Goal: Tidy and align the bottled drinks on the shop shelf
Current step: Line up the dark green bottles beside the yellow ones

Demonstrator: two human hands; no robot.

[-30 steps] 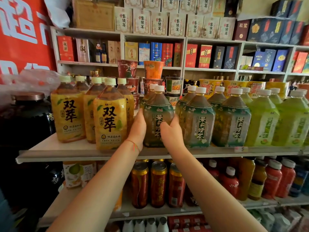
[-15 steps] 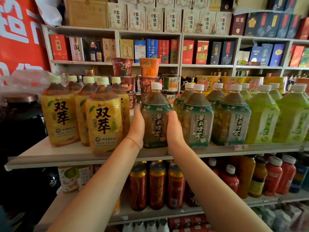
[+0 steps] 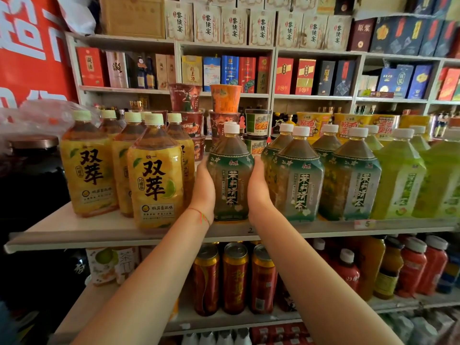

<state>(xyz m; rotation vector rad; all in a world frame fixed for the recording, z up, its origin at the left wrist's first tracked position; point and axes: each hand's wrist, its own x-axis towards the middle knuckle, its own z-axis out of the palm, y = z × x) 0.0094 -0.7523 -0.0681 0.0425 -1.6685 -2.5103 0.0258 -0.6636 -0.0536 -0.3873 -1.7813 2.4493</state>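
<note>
A dark-green jasmine tea bottle [image 3: 230, 175] with a white cap stands upright near the front edge of the white shelf [image 3: 104, 232]. My left hand [image 3: 204, 188] presses its left side and my right hand [image 3: 258, 190] its right side, so both grip it. Right of it stand more green tea bottles [image 3: 297, 175] in a row, then light-green bottles [image 3: 398, 178]. Left of my left hand stand several yellow-labelled bottles [image 3: 155, 180], one set further forward than the others.
Stacked instant noodle cups [image 3: 225, 98] sit behind the held bottle. Red cans [image 3: 235, 277] and red and orange bottles [image 3: 410, 267] fill the shelf below. Boxed goods line the back wall shelves. A dark jar [image 3: 32, 170] stands at far left.
The held bottle has turned so its label faces front and has shifted slightly left, opening a small gap from the neighbouring green bottles. Both hands stay on its sides.
</note>
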